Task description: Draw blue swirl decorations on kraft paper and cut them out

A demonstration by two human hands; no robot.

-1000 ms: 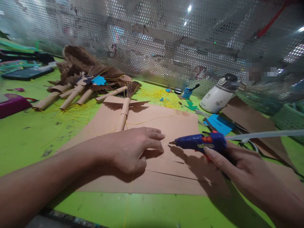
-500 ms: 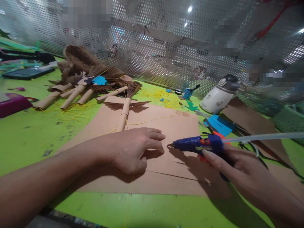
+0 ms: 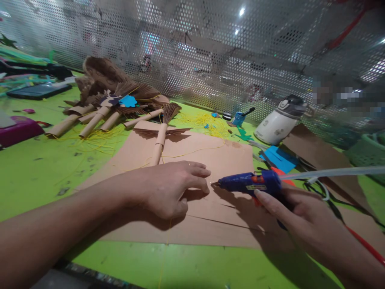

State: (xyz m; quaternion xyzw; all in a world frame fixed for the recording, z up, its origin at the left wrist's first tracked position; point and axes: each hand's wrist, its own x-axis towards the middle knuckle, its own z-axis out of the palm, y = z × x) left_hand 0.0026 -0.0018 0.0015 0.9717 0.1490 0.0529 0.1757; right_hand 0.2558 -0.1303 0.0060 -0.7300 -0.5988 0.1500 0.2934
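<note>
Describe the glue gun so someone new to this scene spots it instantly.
On the green table, find the large brown sheet. Over its right side, the right hand holds the glue gun, nozzle aimed toward the left hand. Its dark blue body, orange-red parts and long translucent stick at the back set it apart from the flat bright-blue card nearby.

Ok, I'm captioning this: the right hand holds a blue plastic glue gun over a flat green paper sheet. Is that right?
Not green: the head view shows the right hand holding the blue plastic glue gun over a flat brown paper sheet.
</note>
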